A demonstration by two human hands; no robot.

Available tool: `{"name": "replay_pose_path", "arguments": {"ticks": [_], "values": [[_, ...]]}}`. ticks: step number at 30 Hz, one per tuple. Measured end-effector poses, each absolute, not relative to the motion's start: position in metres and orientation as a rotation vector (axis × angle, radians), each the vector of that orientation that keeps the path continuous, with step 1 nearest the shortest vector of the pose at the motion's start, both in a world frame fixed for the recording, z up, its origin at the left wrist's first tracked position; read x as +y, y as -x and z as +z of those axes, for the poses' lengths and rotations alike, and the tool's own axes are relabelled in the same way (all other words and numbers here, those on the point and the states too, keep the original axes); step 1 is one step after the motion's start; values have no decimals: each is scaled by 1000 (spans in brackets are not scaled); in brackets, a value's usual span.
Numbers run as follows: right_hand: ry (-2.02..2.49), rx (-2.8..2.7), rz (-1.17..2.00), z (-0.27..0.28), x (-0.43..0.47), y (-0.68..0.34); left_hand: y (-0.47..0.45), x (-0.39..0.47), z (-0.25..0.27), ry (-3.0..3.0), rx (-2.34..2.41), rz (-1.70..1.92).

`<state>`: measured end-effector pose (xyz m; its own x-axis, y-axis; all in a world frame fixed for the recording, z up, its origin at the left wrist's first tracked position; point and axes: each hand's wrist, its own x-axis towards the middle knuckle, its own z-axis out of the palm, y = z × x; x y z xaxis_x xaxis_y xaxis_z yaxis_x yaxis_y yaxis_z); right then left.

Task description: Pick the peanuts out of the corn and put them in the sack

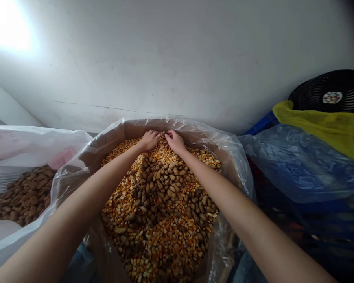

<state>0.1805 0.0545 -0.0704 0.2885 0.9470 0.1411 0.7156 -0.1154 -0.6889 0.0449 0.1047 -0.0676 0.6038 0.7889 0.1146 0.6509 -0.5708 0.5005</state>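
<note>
At the far side of a plastic-lined box, my left hand [150, 140] and my right hand [175, 141] are close together, just above the corn kernels [165, 237]. Their fingers are curled toward each other. A small tan piece, which looks like a peanut [163, 134], shows between the fingertips; which hand grips it is hard to see. Unshelled peanuts [171, 181] lie heaped on the corn in the middle, below my wrists. More peanuts are scattered on the right and at the lower left. My forearms cover parts of the box.
Clear plastic liner [238, 153] drapes over the box's rim. To the left, a white bag [41, 137] holds brown peanuts or similar nuts. On the right are a blue crate [327, 224], translucent plastic [306, 161], yellow mesh [321, 125] and a black fan [312, 92]. A wall [177, 59] rises behind.
</note>
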Motion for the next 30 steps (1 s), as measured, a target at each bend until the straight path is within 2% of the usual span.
{"name": "replay_pose_path", "arguments": {"ticks": [4,9,15,19,30], "values": [[1900,-1578,522,-66,54,-181,-45,107,-65,-2376,1119,550],[1814,-1517,561,-68,58,-184,-50,104,-66,-2413,1071,454],[1767,-1610,567,-72,64,-182,-51,101,-64,-2330,1049,524],[1793,-1497,677,-69,61,-181,-46,102,-62,-2250,1087,563],[1651,-1258,727,-84,50,-206,-30,97,-70,-2124,1110,667]]}}
